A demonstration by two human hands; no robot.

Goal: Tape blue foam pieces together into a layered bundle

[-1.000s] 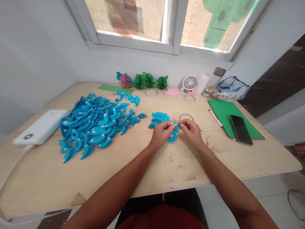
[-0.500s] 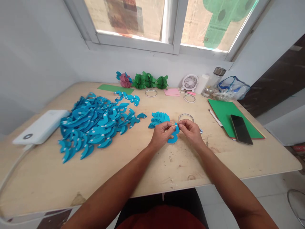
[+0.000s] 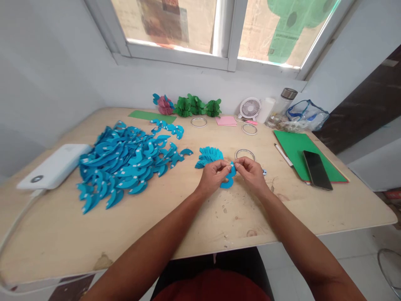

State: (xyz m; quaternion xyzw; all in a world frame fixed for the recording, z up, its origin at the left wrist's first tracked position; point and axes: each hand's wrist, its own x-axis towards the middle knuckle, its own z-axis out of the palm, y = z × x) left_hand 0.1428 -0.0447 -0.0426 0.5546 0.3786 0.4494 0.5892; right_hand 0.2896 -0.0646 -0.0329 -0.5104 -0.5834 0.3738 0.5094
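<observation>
Between my two hands, just above the table, is a curved blue paper piece (image 3: 227,183). My left hand (image 3: 212,177) pinches its upper left side, and my right hand (image 3: 249,170) has its fingertips closed at its top right edge. The fingertips partly cover the paper there. Behind my left hand lies a pleated blue paper bundle (image 3: 210,154). A large heap of blue curved paper pieces (image 3: 122,154) with small white squares on them spreads over the left of the table.
Rolls of tape (image 3: 245,155) lie beyond my hands. A white power bank (image 3: 54,167) with a cable sits at left. To the right, a phone (image 3: 316,169) rests on green paper (image 3: 291,146). Green paper figures (image 3: 196,105), a small fan (image 3: 249,108) and a bottle (image 3: 283,104) line the wall.
Both hands stay almost in place around the blue paper piece, with only a slight shift of the fingertips. Everything else on the table is unchanged.
</observation>
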